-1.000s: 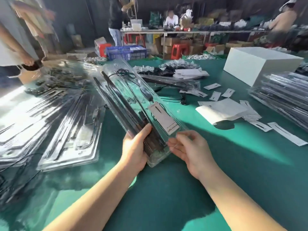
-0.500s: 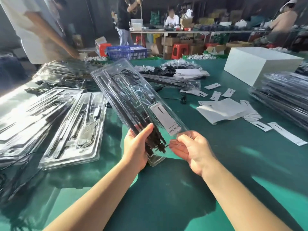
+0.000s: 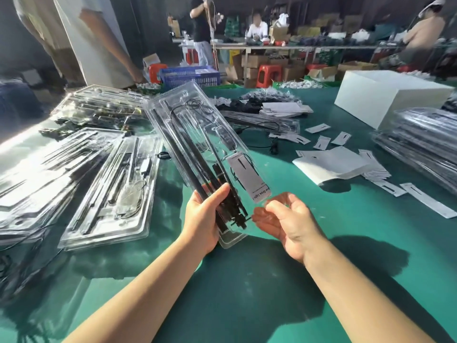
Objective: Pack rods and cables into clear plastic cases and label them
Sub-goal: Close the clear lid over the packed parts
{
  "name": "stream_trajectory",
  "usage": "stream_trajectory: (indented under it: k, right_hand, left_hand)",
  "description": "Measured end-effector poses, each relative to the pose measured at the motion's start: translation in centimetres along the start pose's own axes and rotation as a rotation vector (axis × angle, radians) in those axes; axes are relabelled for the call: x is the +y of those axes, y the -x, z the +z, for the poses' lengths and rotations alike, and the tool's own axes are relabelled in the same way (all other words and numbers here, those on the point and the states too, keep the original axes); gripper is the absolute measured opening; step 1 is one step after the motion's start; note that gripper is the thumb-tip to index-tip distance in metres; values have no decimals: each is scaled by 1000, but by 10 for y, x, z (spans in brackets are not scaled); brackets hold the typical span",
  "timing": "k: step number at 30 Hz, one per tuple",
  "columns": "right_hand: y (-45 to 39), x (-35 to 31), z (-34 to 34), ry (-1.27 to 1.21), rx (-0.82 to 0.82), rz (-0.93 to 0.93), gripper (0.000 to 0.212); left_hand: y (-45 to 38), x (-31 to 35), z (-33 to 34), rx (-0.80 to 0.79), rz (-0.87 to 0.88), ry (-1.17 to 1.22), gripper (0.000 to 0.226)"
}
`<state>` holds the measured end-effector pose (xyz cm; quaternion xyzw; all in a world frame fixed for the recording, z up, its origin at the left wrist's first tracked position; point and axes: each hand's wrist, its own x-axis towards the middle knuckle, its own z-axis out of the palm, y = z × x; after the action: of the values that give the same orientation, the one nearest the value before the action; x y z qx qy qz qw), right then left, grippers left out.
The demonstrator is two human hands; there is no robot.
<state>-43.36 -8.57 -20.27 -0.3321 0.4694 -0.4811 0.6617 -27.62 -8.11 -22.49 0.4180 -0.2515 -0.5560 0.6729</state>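
Left grip point(image 3: 206, 216) clamped on one clear case point(image 3: 197, 144), right grip point(image 3: 284, 219) loosely curled beside it, one label point(image 3: 249, 178) inside

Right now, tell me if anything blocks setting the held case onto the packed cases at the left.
Nothing visible blocks it. The left hand grips the clear case above the green table; the right hand is at its near corner. The packed cases lie left, with only open air between.

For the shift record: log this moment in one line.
left hand: grips clear case | right hand: at near corner | label: inside | rods: packed
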Motion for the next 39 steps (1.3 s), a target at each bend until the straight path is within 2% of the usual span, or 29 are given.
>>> stream_trajectory:
  k: [5, 9, 14, 18, 22, 24, 26, 27, 30, 32, 34, 36, 39]
  right_hand:
    - [5, 7, 2, -4, 13, -72, 18]
    - [6, 10, 1, -82, 2, -46, 10]
    - [3, 13, 1, -72, 74, -32, 9]
    - [-1, 9, -3, 61, 99, -108, 13]
    - [-2, 9, -6, 184, 62, -141, 3]
    - [-3, 7, -10, 193, 7, -149, 13]
    - [-5, 1, -13, 178, -7, -162, 24]
    - [-6, -3, -15, 238, 26, -200, 29]
    - [-8, -9, -21, 423, 151, -346, 35]
    - [-5, -10, -23, 487, 175, -360, 42]
    - [-7, -9, -29, 578, 223, -320, 60]
    - [-8, -7, -33, 609, 202, -315, 68]
    - [-9, -6, -32, 640, 165, -319, 65]
  left_hand:
    - [-2, 0, -2, 6, 4, 14, 26]
    - [-2, 0, -3, 3, -17, 53, 25]
    - [-1, 0, -3, -12, -1, 23, 25]
    - [0, -1, -3, -12, 2, 22, 30]
    - [-1, 0, -3, -14, -23, 6, 25]
    - [-2, 3, -1, -13, -66, -34, 29]
    - [-1, 10, 0, -81, -153, -88, 39]
    - [0, 14, -1, -137, -205, -115, 40]
    - [4, 22, -2, -333, -337, -248, 22]
    - [4, 21, -2, -445, -369, -357, 19]
    - [2, 22, -2, -495, -382, -423, 22]
    - [2, 23, -2, -483, -394, -446, 34]
    - [1, 25, -3, -465, -406, -461, 65]
